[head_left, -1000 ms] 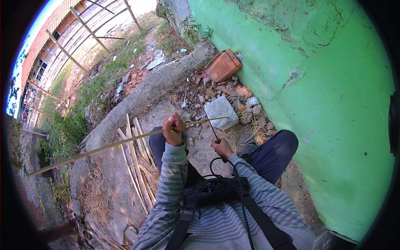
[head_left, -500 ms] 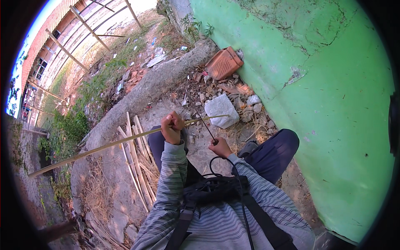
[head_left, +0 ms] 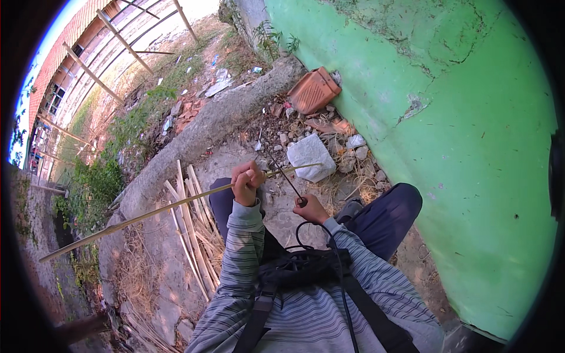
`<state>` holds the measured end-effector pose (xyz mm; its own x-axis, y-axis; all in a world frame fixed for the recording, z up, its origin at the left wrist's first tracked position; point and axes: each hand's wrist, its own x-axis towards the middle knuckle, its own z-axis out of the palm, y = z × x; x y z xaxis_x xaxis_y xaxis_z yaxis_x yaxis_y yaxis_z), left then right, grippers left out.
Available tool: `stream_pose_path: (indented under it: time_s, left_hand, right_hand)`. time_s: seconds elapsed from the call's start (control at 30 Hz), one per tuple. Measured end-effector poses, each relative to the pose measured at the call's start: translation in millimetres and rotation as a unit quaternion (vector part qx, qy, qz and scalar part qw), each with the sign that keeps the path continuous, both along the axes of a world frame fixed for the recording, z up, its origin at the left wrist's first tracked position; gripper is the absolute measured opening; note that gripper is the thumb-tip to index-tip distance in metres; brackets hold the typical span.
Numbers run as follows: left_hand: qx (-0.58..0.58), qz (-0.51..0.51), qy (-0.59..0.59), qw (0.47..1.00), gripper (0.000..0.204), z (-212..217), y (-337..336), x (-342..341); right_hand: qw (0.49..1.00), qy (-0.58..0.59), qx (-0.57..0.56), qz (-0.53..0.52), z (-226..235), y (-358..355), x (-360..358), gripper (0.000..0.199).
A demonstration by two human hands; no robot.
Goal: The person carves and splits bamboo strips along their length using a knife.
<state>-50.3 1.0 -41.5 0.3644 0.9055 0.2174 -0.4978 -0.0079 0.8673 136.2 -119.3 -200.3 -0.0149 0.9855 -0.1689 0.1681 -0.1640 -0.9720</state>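
our left hand [head_left: 246, 183], mid-frame, is closed around one long strip [head_left: 147, 214], which slants from the left edge to the centre, its tip over the one pale block [head_left: 312, 157]; we cannot tell if they touch. our right hand [head_left: 312, 209], just right of centre, is wrapped around the handle of one thin dark tool [head_left: 286, 179]. we judge the strip light, springy and fairly stiff, liable to splinter along its edges; a hold near the middle should balance it. left of centre lie several loose strips [head_left: 192, 232], too overlapped for us to count.
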Motion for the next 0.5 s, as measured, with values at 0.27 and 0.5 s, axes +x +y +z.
stream_pose_path:
  time_s: [0.27,0.5]
  left_hand:
    - [-0.002,-0.03,0.0,1.0,0.039,-1.7,-0.3,0.5]
    - [0.035,-0.079,0.005,0.996,0.043,-3.2,0.2,0.7]
  right_hand:
    - [0.97,0.061,-0.207,-0.109,-11.5,0.5,24.5,0.021]
    - [0.996,0.043,-0.08,0.018,16.3,3.3,14.0,0.025]
